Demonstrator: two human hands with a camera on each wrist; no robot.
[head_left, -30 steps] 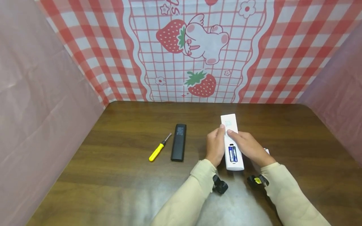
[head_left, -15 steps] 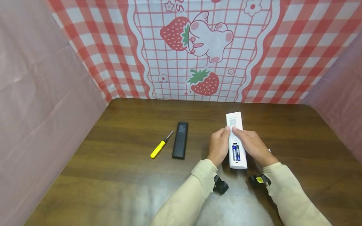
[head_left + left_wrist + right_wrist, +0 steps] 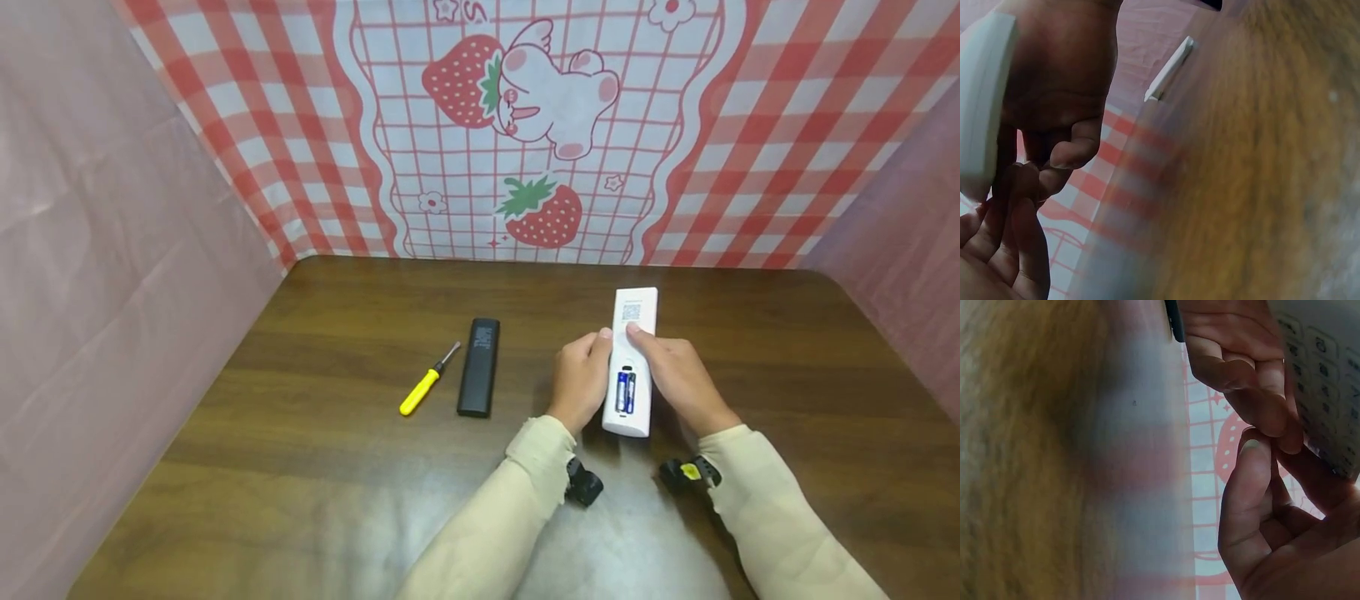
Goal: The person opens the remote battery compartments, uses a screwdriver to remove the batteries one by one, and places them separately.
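Observation:
A white remote control (image 3: pixel 624 353) is held above the table, its back turned up. Two blue batteries (image 3: pixel 626 392) lie side by side in its uncovered battery compartment. My left hand (image 3: pixel 580 379) grips the left edge with the thumb along the side. The right hand (image 3: pixel 684 382) grips the other edge, its thumb pressing on the back near a printed code. Beneath the remote, fingers of both hands meet in the right wrist view, next to the rows of buttons (image 3: pixel 1322 369). A small white cover-like piece (image 3: pixel 1169 70) lies on the table in the left wrist view.
Left of the hands lie a black bar-shaped object (image 3: pixel 478 368) and a yellow-handled screwdriver (image 3: pixel 429 382) on the brown wooden table (image 3: pixel 315 467). A red-checked cloth (image 3: pixel 480 167) hangs behind, with pinkish cloth (image 3: pixel 112 250) at the sides.
The remote has shifted right and slightly away in the head view, and its lean has changed. Both hands keep their grip. The white piece right of the hands has gone out of sight there.

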